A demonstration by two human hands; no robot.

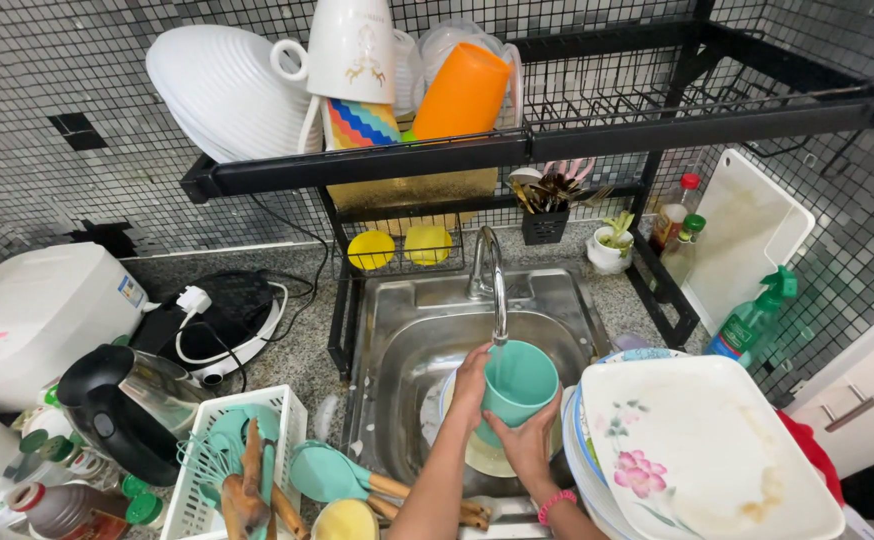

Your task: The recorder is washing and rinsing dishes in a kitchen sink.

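A teal cup [517, 385] is seen in a steel-grey sink [557, 300]. An orange tumbler [462, 92] and a zigzag-striped mug [362, 122] — blue, yellow, red — are racked above. White plates [697, 450] are marked with pink flowers; a green spray bottle [752, 320] is noted.

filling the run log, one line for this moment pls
left hand grips teal cup rim | right hand cradles cup | under faucet | over sink

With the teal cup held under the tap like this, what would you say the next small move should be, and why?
Probably turn the cup in both hands to rinse its inside. The left hand grips its rim and the right hand cradles it from below, its mouth tilted toward the tap spout above the sink. Whether water is running cannot be told.
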